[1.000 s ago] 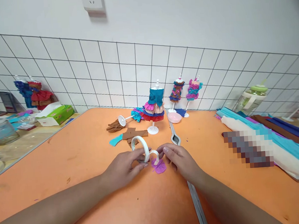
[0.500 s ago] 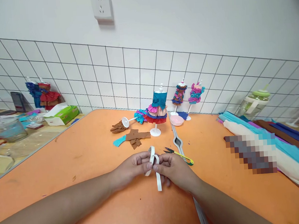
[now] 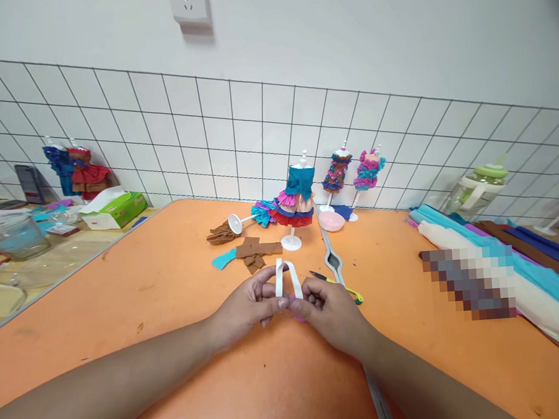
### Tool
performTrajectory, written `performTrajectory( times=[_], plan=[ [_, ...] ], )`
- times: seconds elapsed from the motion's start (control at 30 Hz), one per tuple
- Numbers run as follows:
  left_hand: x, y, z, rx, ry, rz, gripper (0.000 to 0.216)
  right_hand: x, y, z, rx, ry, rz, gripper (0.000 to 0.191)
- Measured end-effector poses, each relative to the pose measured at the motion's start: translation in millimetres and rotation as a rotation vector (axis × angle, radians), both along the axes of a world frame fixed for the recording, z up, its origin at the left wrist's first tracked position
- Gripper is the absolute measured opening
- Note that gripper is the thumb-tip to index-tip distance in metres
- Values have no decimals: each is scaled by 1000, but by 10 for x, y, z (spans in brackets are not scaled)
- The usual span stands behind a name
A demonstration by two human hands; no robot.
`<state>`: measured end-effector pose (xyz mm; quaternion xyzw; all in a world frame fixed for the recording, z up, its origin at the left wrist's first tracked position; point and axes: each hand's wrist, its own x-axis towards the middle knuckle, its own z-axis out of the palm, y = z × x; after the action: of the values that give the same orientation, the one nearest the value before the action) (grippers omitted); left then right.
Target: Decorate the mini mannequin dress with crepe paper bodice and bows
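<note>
Both my hands meet over the middle of the orange table [image 3: 170,294]. My left hand [image 3: 248,304] and my right hand [image 3: 327,311] pinch a white tape strip [image 3: 287,276] that arches up in a loop between the fingertips. A bit of purple paper [image 3: 297,315] peeks out below my right fingers. Just behind my right hand lie small snips with a green-yellow handle [image 3: 342,286].
A doll mannequin in a blue, pink and red paper dress [image 3: 295,199] stands behind, with brown paper pieces [image 3: 254,251], a fallen stand [image 3: 235,224], a pink bowl [image 3: 331,220] and two more dressed mannequins [image 3: 351,169]. Rolled crepe paper [image 3: 502,251] lies at right, a tissue box [image 3: 116,208] at left.
The tape roll left my hands. The strip hung down half a second ago and now arches upward between my fingers. The purple paper is now mostly hidden under my right hand.
</note>
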<state>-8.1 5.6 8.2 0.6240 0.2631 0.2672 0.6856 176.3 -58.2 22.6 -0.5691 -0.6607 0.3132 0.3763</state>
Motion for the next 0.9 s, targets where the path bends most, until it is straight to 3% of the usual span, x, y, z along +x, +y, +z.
performTrajectory(
  times=[0.13,0.23,0.37,0.5,0.6,0.7,0.9],
  plan=[
    [21,-5,-14,37,101,94,79,121,10,-11,164,49,-245,33],
    [16,18,-42,1,63,66,61,154,52,-45,297,105,-354,49],
    [-6,56,-41,-52,87,52,46,169,98,-77,373,92,-344,38],
    [0,48,-11,55,149,79,39,197,86,-68,516,50,-346,34],
    [13,28,-2,68,150,9,37,204,71,-77,566,-58,-219,34],
    [6,30,-3,6,86,-75,42,189,64,-110,525,-94,-100,40],
    [-27,44,1,-9,71,-161,48,144,47,-137,391,-77,-47,38]
  ],
)
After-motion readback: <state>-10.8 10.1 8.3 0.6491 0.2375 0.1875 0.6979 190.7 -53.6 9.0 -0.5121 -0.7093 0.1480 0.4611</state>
